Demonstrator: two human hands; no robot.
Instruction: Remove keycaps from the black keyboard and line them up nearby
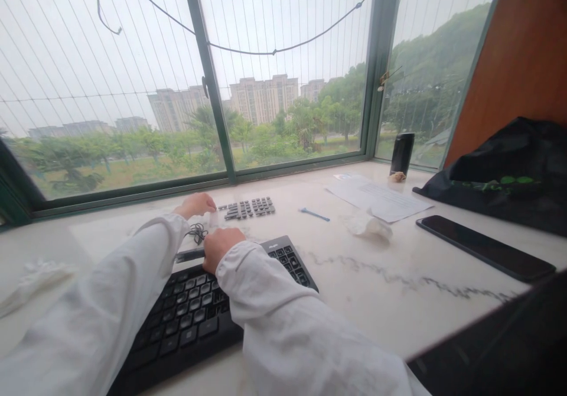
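Note:
A black keyboard lies at a slant below my forearms, with several keycaps off its upper part. My left hand reaches past its back edge, fingers pinched together at the near-left end of loose keycaps laid out in rows. Something pale, too blurred to name, shows just below those fingers. My right hand is closed above the keyboard's back edge; its fingertips are hidden, so what it holds cannot be seen. A bundled black cable sits between the two hands.
A blue stick-like tool, crumpled tissue, paper sheets and a phone lie to the right. A black can stands by the window near a black bag. White crumpled material lies at left.

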